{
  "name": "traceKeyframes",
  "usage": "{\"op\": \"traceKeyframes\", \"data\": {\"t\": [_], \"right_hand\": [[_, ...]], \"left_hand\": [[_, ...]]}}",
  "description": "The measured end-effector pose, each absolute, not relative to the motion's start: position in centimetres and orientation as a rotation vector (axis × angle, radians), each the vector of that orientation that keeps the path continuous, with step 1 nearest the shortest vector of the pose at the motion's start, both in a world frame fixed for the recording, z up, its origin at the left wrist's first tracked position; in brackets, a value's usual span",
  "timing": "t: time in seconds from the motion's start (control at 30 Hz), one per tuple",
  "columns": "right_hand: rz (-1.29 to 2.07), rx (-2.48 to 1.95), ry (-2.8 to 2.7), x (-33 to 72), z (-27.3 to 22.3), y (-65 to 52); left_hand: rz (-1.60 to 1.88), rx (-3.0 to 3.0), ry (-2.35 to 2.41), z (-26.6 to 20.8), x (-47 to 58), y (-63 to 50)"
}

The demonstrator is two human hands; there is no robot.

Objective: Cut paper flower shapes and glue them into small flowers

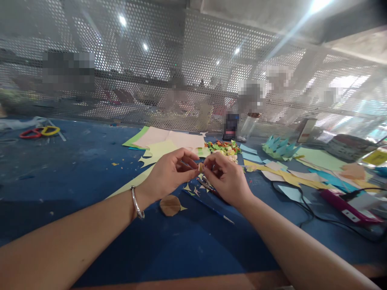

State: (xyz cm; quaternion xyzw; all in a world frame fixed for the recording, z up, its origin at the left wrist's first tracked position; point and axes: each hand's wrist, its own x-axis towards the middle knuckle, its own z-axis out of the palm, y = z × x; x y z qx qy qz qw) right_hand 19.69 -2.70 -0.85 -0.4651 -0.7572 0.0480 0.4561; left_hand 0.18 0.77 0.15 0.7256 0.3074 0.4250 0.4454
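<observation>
Both hands meet over the middle of the blue table, pinching a small folded yellowish paper piece (200,167) between their fingertips. My left hand (172,173) grips it from the left, thumb and forefinger closed; a silver bangle circles that wrist. From the right, my right hand (225,177) pinches the same piece, its other fingers curled. Beneath the hands lie paper scraps (187,187) and a dark pair of scissors or similar tool (207,185), partly hidden. A blue pen-like stick (211,209) lies just in front, beside a round brown disc (170,205).
Coloured paper sheets (154,138) and a heap of small folded paper pieces (223,148) lie behind the hands. To the right are paper strips (287,177), a blue paper crown-like shape (279,148), a magenta power strip (350,206) and black cables. Scissors (32,133) rest far left.
</observation>
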Motion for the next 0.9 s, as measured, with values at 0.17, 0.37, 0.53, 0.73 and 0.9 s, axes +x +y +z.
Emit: {"op": "traceKeyframes", "data": {"t": [0.17, 0.37, 0.53, 0.73, 0.9], "right_hand": [[0.041, -1.100, -1.910, 19.63, -0.66, -2.78], [0.064, -1.070, -1.895, 19.58, -0.76, -2.85], [0.106, -1.098, -1.868, 19.47, -0.77, -2.85], [0.116, -1.091, -1.859, 19.38, -0.86, -2.79], [0.158, -1.082, -1.861, 19.29, -0.97, -2.79]], "left_hand": [[1.082, 1.819, 0.810, 0.32, 0.30, 0.57], [1.093, 1.885, 0.829, 0.37, 0.23, 0.42], [1.109, 1.957, 0.833, 0.49, 0.24, 0.08], [1.135, 2.009, 0.832, 0.36, 0.27, 0.14], [1.181, 2.064, 0.863, 0.37, 0.50, -0.02]]}}
